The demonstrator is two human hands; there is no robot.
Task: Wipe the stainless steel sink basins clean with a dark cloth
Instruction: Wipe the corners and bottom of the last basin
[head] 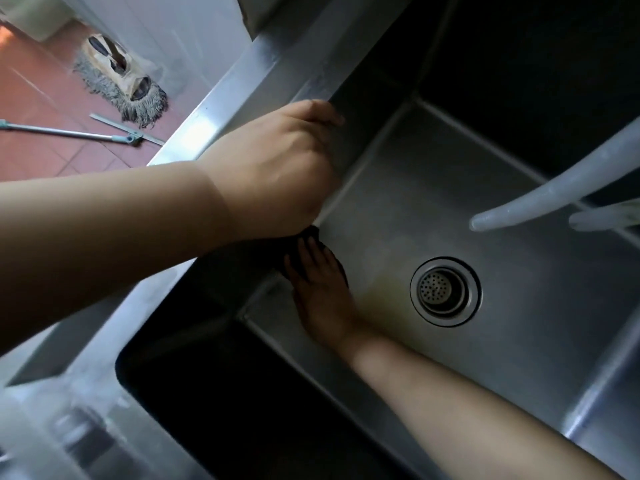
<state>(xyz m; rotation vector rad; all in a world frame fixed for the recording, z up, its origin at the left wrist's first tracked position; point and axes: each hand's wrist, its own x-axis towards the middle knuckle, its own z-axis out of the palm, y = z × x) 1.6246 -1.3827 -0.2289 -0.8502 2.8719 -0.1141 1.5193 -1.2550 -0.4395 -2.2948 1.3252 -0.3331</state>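
Note:
The stainless steel sink basin (450, 188) fills the middle of the view, with a round drain strainer (445, 291) in its floor. My right hand (318, 296) reaches down into the basin and presses flat, straight fingers on a dark cloth (313, 232) at the floor's left corner. Most of the cloth is hidden under that hand and my left wrist. My left hand (277, 161) is on the sink rim (242, 81), its fingers curled over the inner edge.
Two pale hoses (554, 192) hang over the basin from the right. A deep dark shadowed area (225, 393) lies lower left. Beyond the rim, a string mop head (121, 84) and its pole (69, 133) lie on the red tiled floor.

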